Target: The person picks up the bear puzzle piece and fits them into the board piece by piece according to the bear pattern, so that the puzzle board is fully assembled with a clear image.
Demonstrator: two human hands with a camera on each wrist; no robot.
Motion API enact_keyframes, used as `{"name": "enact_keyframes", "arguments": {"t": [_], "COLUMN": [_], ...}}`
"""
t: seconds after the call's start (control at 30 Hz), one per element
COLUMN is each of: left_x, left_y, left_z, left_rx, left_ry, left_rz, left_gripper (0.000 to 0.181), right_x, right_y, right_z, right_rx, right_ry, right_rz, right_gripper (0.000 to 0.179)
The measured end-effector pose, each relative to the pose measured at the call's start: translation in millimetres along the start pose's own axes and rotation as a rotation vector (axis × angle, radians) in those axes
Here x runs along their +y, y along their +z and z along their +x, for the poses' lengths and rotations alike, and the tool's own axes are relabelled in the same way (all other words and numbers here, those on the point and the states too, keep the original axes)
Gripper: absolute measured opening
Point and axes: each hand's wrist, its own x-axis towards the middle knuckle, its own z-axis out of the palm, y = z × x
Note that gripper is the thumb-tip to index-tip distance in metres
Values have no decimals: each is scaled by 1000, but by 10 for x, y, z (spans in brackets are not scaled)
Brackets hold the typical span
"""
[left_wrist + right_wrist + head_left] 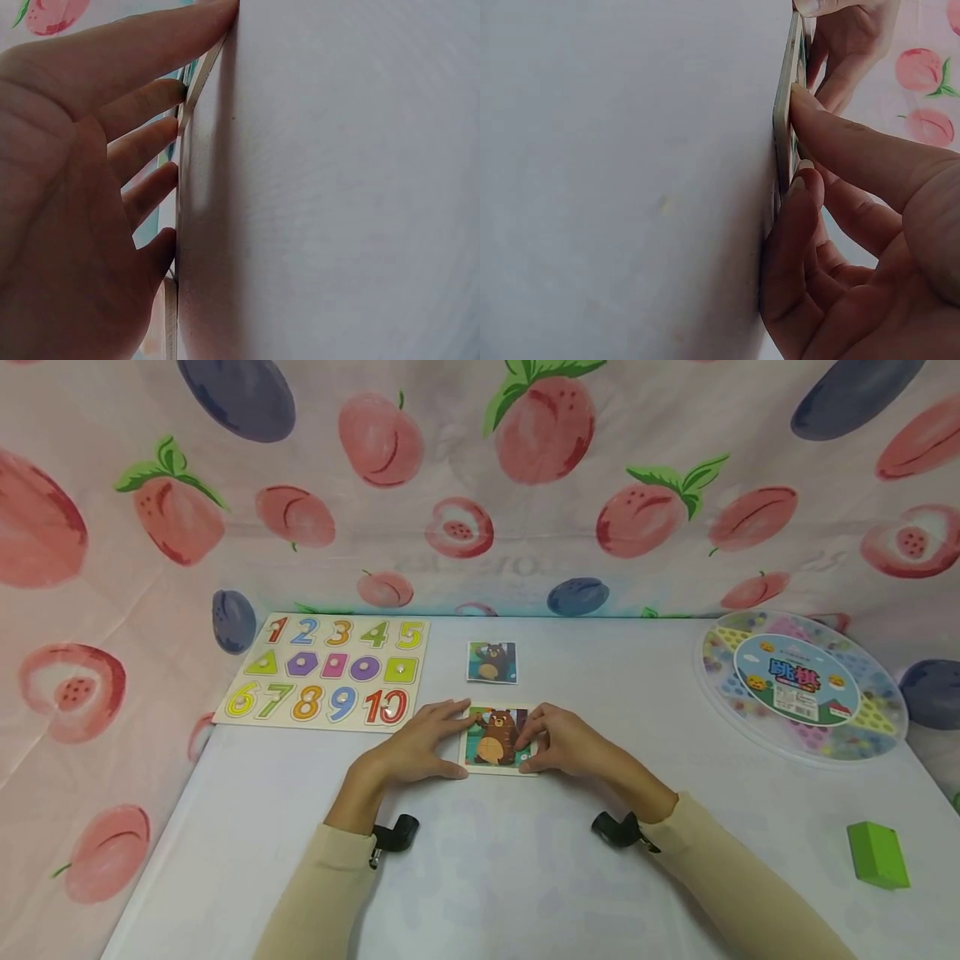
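A small square bear puzzle (491,743) in a light wooden frame lies on the white table, between both hands. My left hand (423,742) rests at its left side, fingers extended and spread, the thumb at the lower left corner. In the left wrist view the left hand (90,187) has its fingertips by the board's edge. With bent fingers my right hand (566,742) holds the right side of the puzzle. The right wrist view has the right thumb (855,142) on the frame's near edge, other fingers curled beside it. Whether a single piece is held is hidden.
Behind the puzzle lies a matching bear picture card (492,662). A number-and-shape peg board (348,691) is at the back left. The round Chinese checkers box (720,689) stands back right, and a green block (877,855) sits right front. Fruit-printed cloth (300,568) hangs behind.
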Motion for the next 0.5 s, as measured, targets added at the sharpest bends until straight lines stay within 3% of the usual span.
{"name": "enact_keyframes", "arguments": {"t": [0.5], "left_x": [19], "left_y": [0], "left_z": [14], "left_rx": [1], "left_ry": [-8], "left_rz": [-2], "left_gripper": [82], "right_x": [61], "right_y": [8], "right_z": [-41], "right_rx": [-9], "right_ry": [-49], "right_rz": [15], "right_gripper": [21]}}
